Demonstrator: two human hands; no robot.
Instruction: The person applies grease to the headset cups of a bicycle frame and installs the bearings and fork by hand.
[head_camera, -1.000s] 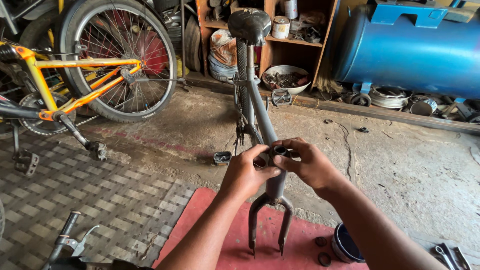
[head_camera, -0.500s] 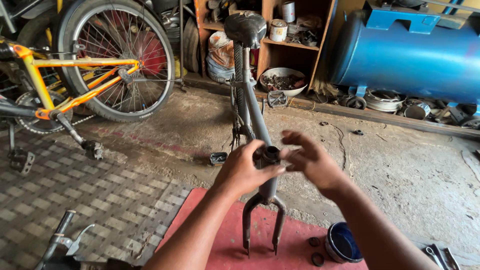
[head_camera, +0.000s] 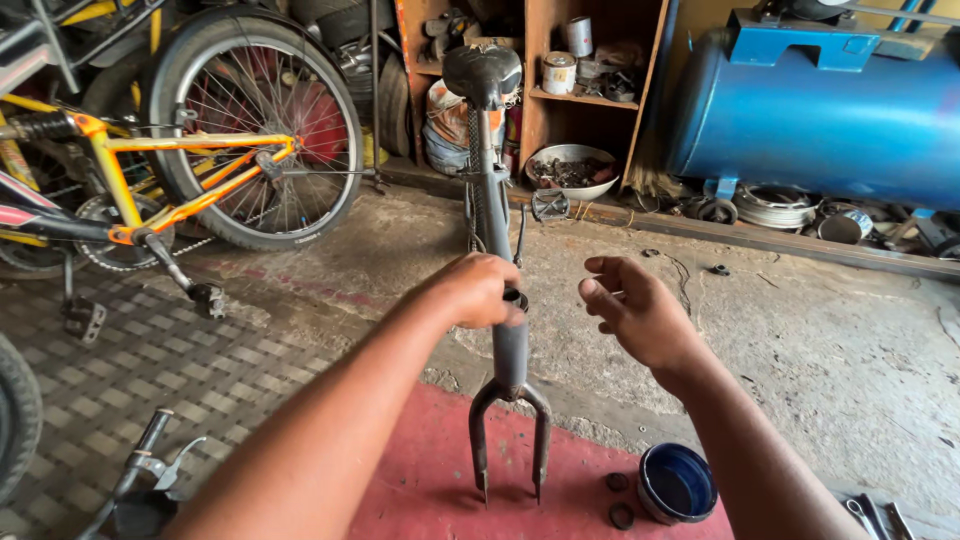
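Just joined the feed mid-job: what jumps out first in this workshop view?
At centre, a dark bicycle frame stands upside down, its fork on a red mat; the left hand grips its head tube, the right hand hovers open beside it. A big blue tank fills the upper right, a yellow-orange bicycle the upper left.

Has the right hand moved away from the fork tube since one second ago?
Yes. The right hand has left the fork tube and now hangs open to its right.
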